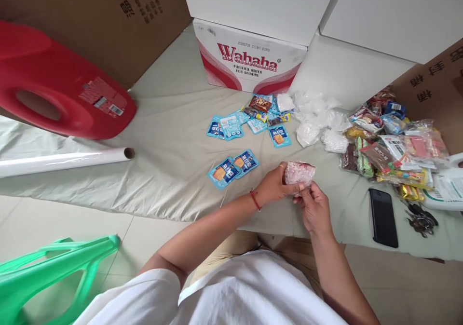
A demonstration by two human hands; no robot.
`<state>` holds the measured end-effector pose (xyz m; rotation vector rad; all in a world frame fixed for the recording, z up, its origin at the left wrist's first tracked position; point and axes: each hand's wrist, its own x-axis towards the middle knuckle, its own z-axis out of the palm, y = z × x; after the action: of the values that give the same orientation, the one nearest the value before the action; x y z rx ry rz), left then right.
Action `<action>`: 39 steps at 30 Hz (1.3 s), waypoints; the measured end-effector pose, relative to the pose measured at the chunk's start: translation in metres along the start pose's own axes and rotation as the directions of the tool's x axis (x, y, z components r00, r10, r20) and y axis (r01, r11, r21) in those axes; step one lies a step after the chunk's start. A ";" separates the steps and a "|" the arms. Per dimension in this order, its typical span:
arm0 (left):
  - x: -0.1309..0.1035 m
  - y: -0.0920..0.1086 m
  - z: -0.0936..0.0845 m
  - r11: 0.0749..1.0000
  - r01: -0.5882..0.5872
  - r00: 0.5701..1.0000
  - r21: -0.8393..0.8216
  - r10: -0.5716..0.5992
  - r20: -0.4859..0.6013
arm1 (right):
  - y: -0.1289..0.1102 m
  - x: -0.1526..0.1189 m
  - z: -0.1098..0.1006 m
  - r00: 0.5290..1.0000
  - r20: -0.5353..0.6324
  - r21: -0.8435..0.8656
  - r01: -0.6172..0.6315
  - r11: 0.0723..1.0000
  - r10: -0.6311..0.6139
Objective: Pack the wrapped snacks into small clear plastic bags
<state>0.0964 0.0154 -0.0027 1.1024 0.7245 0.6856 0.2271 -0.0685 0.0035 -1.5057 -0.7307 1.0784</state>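
Observation:
A small pinkish-red bundle point(299, 173), wrapped in clear plastic film, is held up between both hands over the front of the table. My left hand point(275, 185) closes round its left side, thumb along the lower edge. At the bundle's lower right, my right hand point(316, 209) pinches the film with thumb and fingers. What lies inside the film cannot be made out. Left of my hands are two blue snack packets point(233, 167). Behind, more blue packets point(231, 126) and a brown packet point(260, 103) lie beside crumpled clear plastic-wrapped lumps point(318, 115).
Mixed snack packets point(392, 144) are heaped at the right, near a phone point(383, 217) and keys point(421, 220). A Wahaha carton point(249, 57) stands behind. On the left are a red jug point(68, 84), a white roll point(65, 161) and a green stool point(65, 267).

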 end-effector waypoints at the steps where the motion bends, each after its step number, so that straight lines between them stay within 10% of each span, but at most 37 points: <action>1: 0.005 -0.002 -0.001 1.000 0.020 0.994 -0.014 -0.019 0.103 | 0.001 0.000 0.000 1.000 -0.003 0.026 -0.009 1.000 0.009; 5: 0.016 -0.006 -0.006 0.974 0.098 0.923 -0.205 -0.011 0.386 | 0.003 0.003 0.003 0.998 -0.009 0.136 -0.065 0.989 0.066; 12: 0.018 0.001 -0.034 0.933 0.131 0.940 -0.334 -0.009 0.341 | -0.013 0.015 -0.003 0.973 0.137 0.352 -0.224 0.909 0.187; 16: 0.018 0.011 -0.045 0.911 -0.037 0.986 -0.410 0.100 0.131 | -0.021 0.012 -0.001 0.837 0.482 0.433 -0.485 0.760 0.259; 20: 0.016 0.014 -0.042 0.888 0.128 0.951 -0.443 0.017 0.309 | -0.010 0.005 0.012 0.737 0.594 0.367 -0.605 0.707 0.323; 25: 0.022 0.008 -0.038 0.871 0.091 0.990 -0.483 -0.026 0.141 | 0.000 0.018 0.006 0.961 0.066 0.129 -0.275 0.953 0.269; 28: 0.027 0.003 -0.036 0.886 0.105 0.989 -0.451 -0.045 0.142 | -0.010 0.028 -0.008 0.971 -0.239 0.015 -0.009 1.000 0.012; 34: 0.030 -0.006 -0.033 0.929 0.024 0.999 -0.370 -0.035 -0.024 | -0.014 0.030 0.002 0.993 0.102 -0.306 0.082 0.949 -0.053; 39: 0.030 -0.007 -0.033 0.824 0.020 0.999 -0.566 -0.044 -0.028 | 0.001 0.037 0.023 0.997 0.049 -0.149 0.061 0.987 -0.055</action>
<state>0.0885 0.0542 -0.0237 0.5248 0.5171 0.8283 0.2209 -0.0263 -0.0061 -1.5812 -0.8989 1.0352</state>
